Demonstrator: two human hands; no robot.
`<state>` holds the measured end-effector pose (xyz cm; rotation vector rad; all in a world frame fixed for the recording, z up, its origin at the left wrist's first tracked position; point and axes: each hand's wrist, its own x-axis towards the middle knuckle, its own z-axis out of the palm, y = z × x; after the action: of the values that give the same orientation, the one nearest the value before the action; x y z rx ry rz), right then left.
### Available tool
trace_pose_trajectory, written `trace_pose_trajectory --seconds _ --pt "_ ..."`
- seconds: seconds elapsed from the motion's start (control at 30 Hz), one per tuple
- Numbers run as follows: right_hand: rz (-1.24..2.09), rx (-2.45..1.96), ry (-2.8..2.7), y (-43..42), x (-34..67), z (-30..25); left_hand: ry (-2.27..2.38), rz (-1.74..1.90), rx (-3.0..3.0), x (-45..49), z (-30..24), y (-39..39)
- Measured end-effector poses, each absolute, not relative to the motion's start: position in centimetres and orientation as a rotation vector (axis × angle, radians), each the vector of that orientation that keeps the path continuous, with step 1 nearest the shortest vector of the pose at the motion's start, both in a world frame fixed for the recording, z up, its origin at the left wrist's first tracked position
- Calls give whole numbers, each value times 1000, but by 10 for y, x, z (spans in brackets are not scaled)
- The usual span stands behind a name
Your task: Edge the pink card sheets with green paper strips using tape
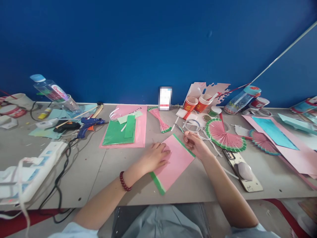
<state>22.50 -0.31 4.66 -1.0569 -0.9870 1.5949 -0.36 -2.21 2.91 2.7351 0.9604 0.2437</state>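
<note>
A pink paper sheet [176, 158] with green strips along two opposite edges lies at an angle on the table in front of me. My left hand [155, 156] rests on its left part, fingers spread out flat on the paper. Over the upper right green edge, my right hand [194, 142] is closed around a thin, dark, pen-like tool [180, 128], whose tip points up and left. Its exact kind is not clear. Just beyond the sheet is a pleated pink and green paper piece [160, 119].
Green paper sheets [117, 134], a blue glue gun [90, 125] and a power strip [41, 170] are on the left. Red paper cups [190, 104], a pleated watermelon-coloured fan [224, 137] and a phone [252, 185] with a white mouse-like object [245, 171] stand or lie on the right.
</note>
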Motion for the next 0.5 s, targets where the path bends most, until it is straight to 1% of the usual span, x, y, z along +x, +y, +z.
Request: trace_pose_trajectory --seconds 0.27,0.5 --pt "1585 -1141 -1067 -2 230 44 974 315 2729 -1 21 -20" --pt "1530 -1314 -1261 -7 231 54 1074 197 2817 16 28 -32"
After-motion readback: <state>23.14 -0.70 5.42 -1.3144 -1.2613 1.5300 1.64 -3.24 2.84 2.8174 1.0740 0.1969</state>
